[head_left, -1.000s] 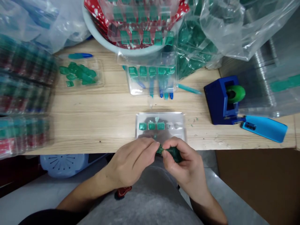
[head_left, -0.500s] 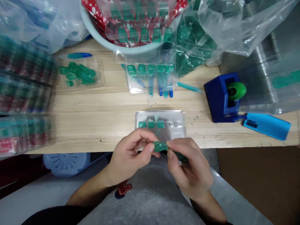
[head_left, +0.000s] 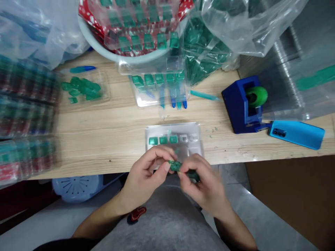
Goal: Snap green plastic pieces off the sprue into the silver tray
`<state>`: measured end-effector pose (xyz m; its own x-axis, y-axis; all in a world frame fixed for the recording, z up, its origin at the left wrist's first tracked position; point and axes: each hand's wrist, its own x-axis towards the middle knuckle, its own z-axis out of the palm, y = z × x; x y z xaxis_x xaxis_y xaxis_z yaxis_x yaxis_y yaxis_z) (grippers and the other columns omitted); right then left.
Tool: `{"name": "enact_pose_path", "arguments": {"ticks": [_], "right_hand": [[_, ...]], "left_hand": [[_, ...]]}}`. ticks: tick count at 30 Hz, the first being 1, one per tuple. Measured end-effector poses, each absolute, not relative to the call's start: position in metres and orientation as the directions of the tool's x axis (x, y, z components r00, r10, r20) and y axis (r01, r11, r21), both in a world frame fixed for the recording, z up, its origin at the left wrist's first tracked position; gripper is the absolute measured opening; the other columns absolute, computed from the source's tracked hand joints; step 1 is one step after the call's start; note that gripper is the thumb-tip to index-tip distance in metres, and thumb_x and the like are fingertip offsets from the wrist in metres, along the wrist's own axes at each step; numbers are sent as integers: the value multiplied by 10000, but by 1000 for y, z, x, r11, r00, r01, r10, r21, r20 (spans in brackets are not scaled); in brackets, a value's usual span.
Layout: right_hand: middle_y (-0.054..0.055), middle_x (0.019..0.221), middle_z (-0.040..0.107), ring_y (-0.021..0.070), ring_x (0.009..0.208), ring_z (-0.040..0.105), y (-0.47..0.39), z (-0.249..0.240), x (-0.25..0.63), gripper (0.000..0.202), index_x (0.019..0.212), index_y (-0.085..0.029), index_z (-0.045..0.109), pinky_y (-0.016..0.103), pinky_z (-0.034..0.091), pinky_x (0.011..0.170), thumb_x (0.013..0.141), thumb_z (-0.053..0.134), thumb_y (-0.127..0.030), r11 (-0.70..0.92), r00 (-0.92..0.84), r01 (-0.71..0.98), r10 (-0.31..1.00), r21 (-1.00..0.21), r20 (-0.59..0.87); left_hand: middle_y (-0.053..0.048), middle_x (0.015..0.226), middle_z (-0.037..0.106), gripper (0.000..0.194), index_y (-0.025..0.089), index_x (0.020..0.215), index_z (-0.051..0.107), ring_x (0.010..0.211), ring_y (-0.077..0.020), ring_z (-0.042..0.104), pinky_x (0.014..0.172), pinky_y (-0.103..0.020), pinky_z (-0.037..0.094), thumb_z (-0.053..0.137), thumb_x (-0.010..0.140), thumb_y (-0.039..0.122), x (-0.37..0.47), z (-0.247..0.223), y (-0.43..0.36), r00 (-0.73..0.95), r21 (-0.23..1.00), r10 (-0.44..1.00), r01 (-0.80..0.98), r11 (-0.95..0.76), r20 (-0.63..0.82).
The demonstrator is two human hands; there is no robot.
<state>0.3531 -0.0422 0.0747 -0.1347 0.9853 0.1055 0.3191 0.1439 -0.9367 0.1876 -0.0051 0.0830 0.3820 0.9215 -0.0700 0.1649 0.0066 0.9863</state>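
My left hand (head_left: pixel 149 176) pinches the left end of a crumpled, see-through green piece (head_left: pixel 174 165) between thumb and fingertips. The fingers of my right hand (head_left: pixel 202 184) close on its other end. A darker green length (head_left: pixel 193 175) shows under my right fingers; whether it is the same piece I cannot tell. Just beyond the hands lies a clear plastic tray (head_left: pixel 157 129) with small compartments. Three in its visible row hold green blocks (head_left: pixel 163 139), while two to their right show no green. My hands hide the tray's near part.
A tub (head_left: pixel 104 52) of filled clear packs stands at the back. Loose green pieces (head_left: pixel 83 88) lie in a tray at left, beside stacked packs (head_left: pixel 28 115). On the right are a blue tape dispenser (head_left: pixel 239 108), a blue phone (head_left: pixel 297 134) and a teal pen-like stick (head_left: pixel 205 95).
The view has shifted slightly. My right hand has come closer to my left, and less of the green piece shows between them. Both hands keep their grip.
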Motion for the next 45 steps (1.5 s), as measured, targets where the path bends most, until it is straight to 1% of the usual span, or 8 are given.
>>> {"name": "enact_pose_path", "arguments": {"ticks": [3,6,14,21,23,29,38,45], "right_hand": [[-59,621,536,71,528,505,-39,69,354,71,850,-209,534,191,442,514,889,574,-164,-120,-16,50,993,-992,-121],[-82,550,493,59,463,462,-37,66,354,69,858,-203,526,187,413,476,900,580,-209,-222,-26,-132,975,-966,-221],[-59,691,560,50,502,480,-36,67,363,107,921,-222,574,174,419,478,851,607,-148,-167,-15,-109,986,-980,-166],[-58,602,524,32,428,430,-43,66,380,154,787,-175,576,150,369,402,849,654,-292,-502,-410,-254,830,-827,-378],[-56,596,527,39,446,450,-45,67,380,151,750,-176,573,148,380,411,836,659,-266,-475,-428,-222,832,-851,-353],[13,832,647,108,724,621,-43,76,367,122,801,-205,611,232,538,649,785,661,-94,1,-94,-15,996,-1000,2],[-37,837,679,23,444,516,-32,71,367,180,1009,-256,659,152,457,417,864,656,-149,-229,-69,-114,972,-967,-223],[-20,802,705,81,590,608,-7,69,374,108,928,-211,691,205,498,542,833,680,-162,-261,76,316,965,-912,-250]], "left_hand": [[-67,1064,696,96,213,995,578,994,-175,691,823,-296,610,578,918,155,191,83,-1,442,990,895,141,-15,-49],[-47,1002,687,159,218,1022,591,950,-162,684,827,-290,592,617,891,131,193,80,3,450,987,893,148,-60,-13],[-27,947,610,255,251,1143,576,883,-146,616,771,-262,533,591,909,150,194,77,12,565,963,825,226,-149,-5],[-41,1000,611,150,237,1031,560,942,-152,616,825,-273,535,601,909,160,182,89,11,754,967,646,237,-97,-120],[-39,990,620,169,237,1028,547,906,-142,621,802,-260,537,595,903,133,180,89,5,756,969,640,235,-75,-134],[-20,912,610,192,222,915,502,837,-134,596,744,-264,523,626,850,89,187,84,-6,568,982,819,100,-161,77],[-8,903,644,185,255,1107,568,846,-163,597,726,-295,488,616,928,259,191,75,1,455,926,889,318,-205,40],[-28,1053,692,168,228,1136,573,987,-200,585,871,-358,419,509,981,219,183,70,20,467,705,882,606,-368,60]]}}
